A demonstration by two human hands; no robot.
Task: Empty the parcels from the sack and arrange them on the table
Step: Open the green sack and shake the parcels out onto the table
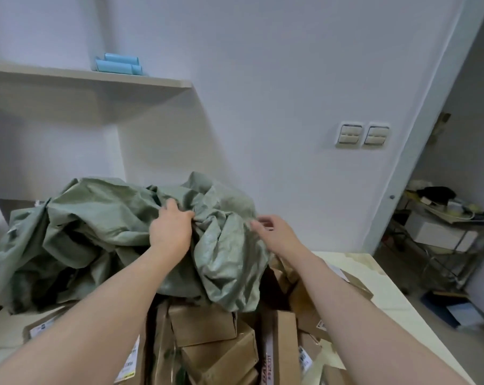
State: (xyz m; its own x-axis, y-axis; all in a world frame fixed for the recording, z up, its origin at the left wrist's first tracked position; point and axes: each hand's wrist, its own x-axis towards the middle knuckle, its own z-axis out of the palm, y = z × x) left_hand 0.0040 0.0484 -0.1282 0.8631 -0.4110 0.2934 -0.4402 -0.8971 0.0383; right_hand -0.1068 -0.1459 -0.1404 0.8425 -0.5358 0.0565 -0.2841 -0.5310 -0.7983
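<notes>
A crumpled grey-green woven sack (102,226) lies heaped across the back of the pale table (374,276). My left hand (170,227) grips a bunched fold near the sack's middle. My right hand (271,230) hovers at the sack's right edge with loosely curled fingers, holding nothing that I can make out. Several brown cardboard parcels (207,332) with white labels spill out from under the sack's near edge towards me, piled against one another. More flat parcels (349,282) stick out to the right under my right forearm.
A wall shelf (96,76) with blue rolls (118,65) hangs at the upper left. Two light switches (363,134) sit on the wall. Through a doorway at right stands a metal rack (443,234) with clutter, and a box lies on the floor beside the table's right edge.
</notes>
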